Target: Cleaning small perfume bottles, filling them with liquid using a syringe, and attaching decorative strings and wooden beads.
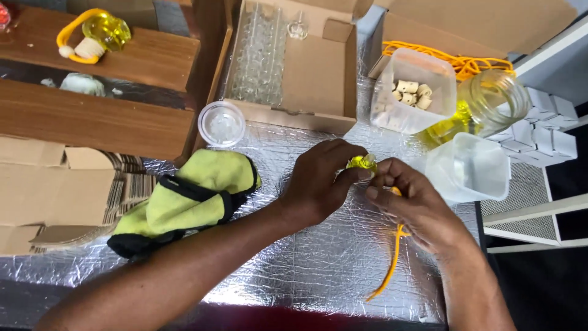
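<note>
2 hands meet over the foil-covered table, just in front of the open cardboard box that serves as the landmark here. The left hand pinches a small yellow bottle between thumb and fingertips, closed narrowly around it, while the right hand is curled tight on an orange cord that hangs down from the bottle toward the near table edge. Judging from this, the cord is being fitted at the bottle's neck; it would go best with the bottle kept upright and steady, the left grip low on the body so the neck stays free, and the right fingers working close to the neck rather than pulling on the loose tail. Right of the box stand a clear tub of corks and a jar of yellow liquid; left of the box's near corner lie a round clear lid and a green cloth.
</note>
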